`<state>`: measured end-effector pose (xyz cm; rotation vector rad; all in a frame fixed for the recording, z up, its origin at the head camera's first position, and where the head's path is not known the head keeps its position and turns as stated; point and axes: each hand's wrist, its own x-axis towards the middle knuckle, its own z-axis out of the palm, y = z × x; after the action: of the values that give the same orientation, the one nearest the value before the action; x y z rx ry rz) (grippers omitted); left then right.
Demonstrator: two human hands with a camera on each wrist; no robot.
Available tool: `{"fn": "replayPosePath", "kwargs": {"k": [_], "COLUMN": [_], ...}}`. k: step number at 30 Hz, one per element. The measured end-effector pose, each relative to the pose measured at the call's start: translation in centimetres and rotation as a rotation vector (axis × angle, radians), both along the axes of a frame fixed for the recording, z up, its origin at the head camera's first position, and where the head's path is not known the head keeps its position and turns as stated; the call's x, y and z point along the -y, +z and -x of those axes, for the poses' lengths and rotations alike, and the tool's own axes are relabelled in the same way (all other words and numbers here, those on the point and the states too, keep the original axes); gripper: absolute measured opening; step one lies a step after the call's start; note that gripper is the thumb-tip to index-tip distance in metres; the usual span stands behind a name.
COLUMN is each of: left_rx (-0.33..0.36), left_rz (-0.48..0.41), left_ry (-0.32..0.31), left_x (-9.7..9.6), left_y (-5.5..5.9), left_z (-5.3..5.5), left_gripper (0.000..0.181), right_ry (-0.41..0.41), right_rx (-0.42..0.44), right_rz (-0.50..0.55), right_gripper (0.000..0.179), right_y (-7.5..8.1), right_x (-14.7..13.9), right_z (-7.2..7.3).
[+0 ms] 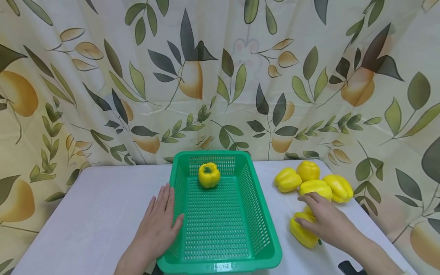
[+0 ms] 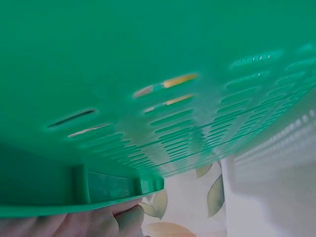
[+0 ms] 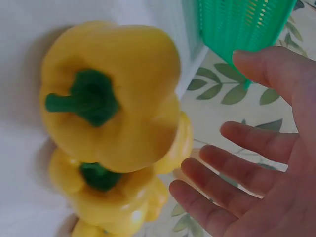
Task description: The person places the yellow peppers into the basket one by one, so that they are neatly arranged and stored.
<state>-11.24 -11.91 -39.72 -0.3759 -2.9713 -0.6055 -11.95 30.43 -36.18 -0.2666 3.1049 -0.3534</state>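
Note:
A green plastic basket sits on the table with one yellow bell pepper standing stem-up near its far end. My left hand rests flat on the basket's left rim, fingers straight; in the left wrist view its fingers show below the rim. Over the yellow peppers on the right is my right hand, fingers spread and holding nothing. Nearest to it lies a yellow bell pepper with a green stem, apart from the fingers in the right wrist view. Another pepper is partly hidden beneath the hand.
Several more yellow peppers lie grouped at the back right, among them one pepper at the left of the group and one pepper near the table's right edge. A leaf-and-fruit patterned curtain hangs behind the white-covered table.

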Motion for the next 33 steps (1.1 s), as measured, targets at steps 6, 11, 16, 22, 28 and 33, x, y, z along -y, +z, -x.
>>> {"fn": "replayPosePath", "kwargs": {"k": [6,11,16,22,28,33], "left_rx": [0.002,-0.012,-0.011,-0.006,0.017,0.013], "left_rz": [0.003,0.006,0.008,0.011,0.012,0.012], "left_ry": [0.002,0.003,0.0,0.0,-0.002,-0.003], "left_x": [0.1,0.1,0.1,0.1,0.1,0.1], "left_y": [0.1,-0.1,0.0,0.1,0.3,0.2], "left_z": [-0.1,-0.1,0.0,0.1,0.1,0.1], "left_gripper": [0.077,0.076,0.076,0.077,0.077,0.077], "right_ry": [-0.017,0.008,-0.009,-0.022,-0.02,-0.01], "right_rx": [0.058,0.002,0.049,0.064,0.017,-0.019], "right_rz": [-0.007,-0.029,-0.041,-0.01,0.023,0.025], "right_gripper": [0.053,0.044,0.053,0.069,0.074,0.074], "right_y": [-0.8,-1.4,-2.0,-2.9,-3.9,-4.3], "right_x": [-1.0,-1.2,-1.6,-1.7,-1.8,-1.8], "right_z": [-0.3,-0.9,-1.0,-1.3,-2.0,-2.3]}}
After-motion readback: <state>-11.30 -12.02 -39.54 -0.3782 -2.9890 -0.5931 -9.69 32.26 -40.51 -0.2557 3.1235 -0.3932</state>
